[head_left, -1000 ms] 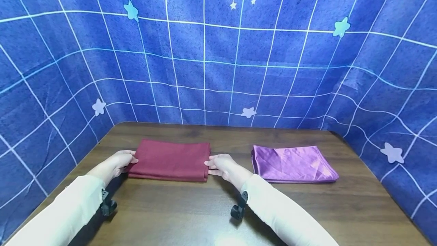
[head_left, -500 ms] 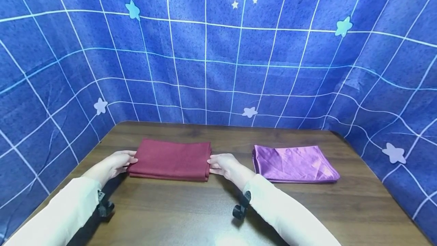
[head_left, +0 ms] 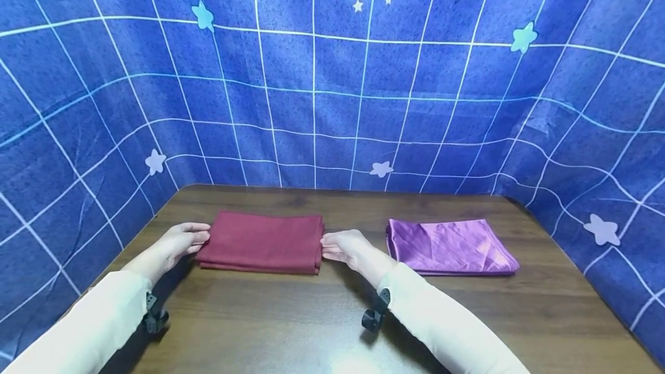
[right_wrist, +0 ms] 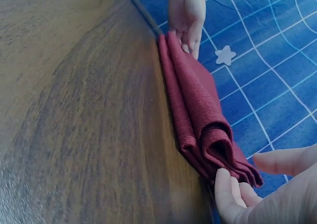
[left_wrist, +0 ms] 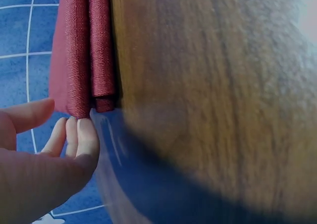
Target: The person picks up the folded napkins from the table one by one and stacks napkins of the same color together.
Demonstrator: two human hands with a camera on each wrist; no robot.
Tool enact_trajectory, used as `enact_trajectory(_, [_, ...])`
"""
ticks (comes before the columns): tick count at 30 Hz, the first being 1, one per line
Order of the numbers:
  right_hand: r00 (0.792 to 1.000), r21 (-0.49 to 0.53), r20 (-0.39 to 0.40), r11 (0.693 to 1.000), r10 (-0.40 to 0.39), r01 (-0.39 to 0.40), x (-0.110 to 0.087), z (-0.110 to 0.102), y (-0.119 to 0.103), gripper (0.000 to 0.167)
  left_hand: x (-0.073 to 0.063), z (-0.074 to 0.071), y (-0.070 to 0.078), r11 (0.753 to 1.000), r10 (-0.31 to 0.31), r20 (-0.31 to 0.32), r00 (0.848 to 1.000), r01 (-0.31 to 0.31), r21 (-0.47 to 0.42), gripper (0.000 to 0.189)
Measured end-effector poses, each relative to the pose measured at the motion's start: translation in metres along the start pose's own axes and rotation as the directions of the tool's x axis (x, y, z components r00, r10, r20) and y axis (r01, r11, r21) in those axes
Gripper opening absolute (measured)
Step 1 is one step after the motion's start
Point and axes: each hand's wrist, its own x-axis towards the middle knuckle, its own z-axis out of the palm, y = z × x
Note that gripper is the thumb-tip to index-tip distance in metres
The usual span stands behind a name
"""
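A dark red cloth [head_left: 265, 242], folded into a flat rectangle, lies on the left half of the wooden table. My left hand [head_left: 182, 242] is at its left edge, fingertips right against the folded layers. In the left wrist view the thumb [left_wrist: 37, 114] stands apart from the fingers, beside the upper layer. At the opposite edge is my right hand [head_left: 350, 248], with its fingertips touching the lower folds. The right wrist view shows looped layers of the red cloth [right_wrist: 198, 92] at this end, the right thumb [right_wrist: 277, 160] held away from them.
A folded shiny purple cloth [head_left: 452, 247] lies on the right of the brown table [head_left: 275, 316], beyond the right forearm. A blue curtain [head_left: 332, 85] with white grid lines and stars hangs around the back and sides.
Both thumbs have come off the red cloth's top, and the hands have eased slightly outward from its edges. The red cloth keeps its folded shape; the purple cloth lies as before.
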Motion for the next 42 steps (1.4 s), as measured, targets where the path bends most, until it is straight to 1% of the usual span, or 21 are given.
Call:
enact_trajectory(2, [1.0,-0.001,-0.006,1.0,-0.004,0.004,-0.001,-0.001,-0.002,0.03,-0.001,0.0,0.003,0.999,0.035,-0.023,0.999,-0.035,0.01,0.055])
enact_trajectory(6, [1.0,-0.016,-0.015,1.0,-0.012,0.011,-0.004,-0.005,-0.006,0.034,0.001,0.001,0.008,0.996,0.087,-0.068,0.994,-0.087,0.001,0.053])
enact_trajectory(9, [1.0,-0.05,-0.007,0.998,-0.024,0.023,-0.008,-0.008,-0.011,0.038,0.002,0.002,0.012,0.993,0.115,-0.098,0.989,-0.116,-0.004,0.052])
enact_trajectory(12, [0.999,-0.096,0.01,0.994,-0.051,0.052,-0.012,-0.011,-0.016,0.039,0.004,0.003,0.017,0.99,0.139,-0.106,0.985,-0.141,-0.005,0.053])
enact_trajectory(17, [0.996,-0.147,0.017,0.985,-0.087,0.089,-0.019,-0.018,-0.025,0.039,0.005,0.006,0.025,0.988,0.155,-0.09,0.984,-0.157,-0.011,0.056])
enact_trajectory(22, [0.994,-0.192,-0.008,0.976,-0.107,0.103,-0.024,-0.023,-0.031,0.038,0.001,0.012,0.031,0.988,0.153,-0.044,0.987,-0.154,-0.029,0.06])
enact_trajectory(26, [0.992,-0.212,-0.011,0.97,-0.126,0.121,-0.031,-0.028,-0.038,0.038,-0.001,0.018,0.038,0.985,0.169,-0.015,0.986,-0.169,-0.027,0.064])
enact_trajectory(27, [0.991,-0.217,-0.008,0.967,-0.136,0.131,-0.033,-0.029,-0.04,0.038,0.001,0.019,0.039,0.986,0.169,-0.007,0.986,-0.169,-0.016,0.064])
enact_trajectory(28, [0.989,-0.226,-0.002,0.964,-0.147,0.142,-0.035,-0.03,-0.042,0.038,0.012,0.015,0.03,0.983,0.183,0.004,0.983,-0.183,-0.026,0.062])
enact_trajectory(29, [0.988,-0.234,0.004,0.96,-0.157,0.154,-0.037,-0.031,-0.044,0.039,0.022,0.013,0.022,0.983,0.183,0.007,0.983,-0.183,-0.034,0.065])
enact_trajectory(32, [0.982,-0.274,0.017,0.944,-0.187,0.185,-0.042,-0.034,-0.05,0.04,0.022,0.023,0.032,0.985,0.17,0.013,0.985,-0.169,-0.013,0.065])
enact_trajectory(34, [0.978,-0.303,0.023,0.931,-0.208,0.205,-0.045,-0.036,-0.053,0.04,0.018,0.032,0.04,0.986,0.165,0.008,0.986,-0.165,-0.002,0.064])
enact_trajectory(35, [0.977,-0.316,0.025,0.925,-0.213,0.21,-0.046,-0.038,-0.055,0.04,0.006,0.041,0.054,0.989,0.146,0.0,0.989,-0.146,0.033,0.067])
enact_trajectory(36, [0.975,-0.335,0.026,0.917,-0.22,0.215,-0.048,-0.038,-0.056,0.04,-0.006,0.05,0.068,0.988,0.141,-0.001,0.99,-0.141,0.064,0.064])
enact_trajectory(39, [0.969,-0.389,0.04,0.889,-0.243,0.24,-0.052,-0.042,-0.059,0.041,-0.007,0.059,0.073,0.983,0.148,0.005,0.989,-0.148,0.111,0.064])
enact_trajectory(42, [0.96,-0.461,0.053,0.846,-0.275,0.267,-0.055,-0.047,-0.061,0.042,-0.007,0.066,0.078,0.974,0.173,0.018,0.985,-0.174,0.147,0.065])
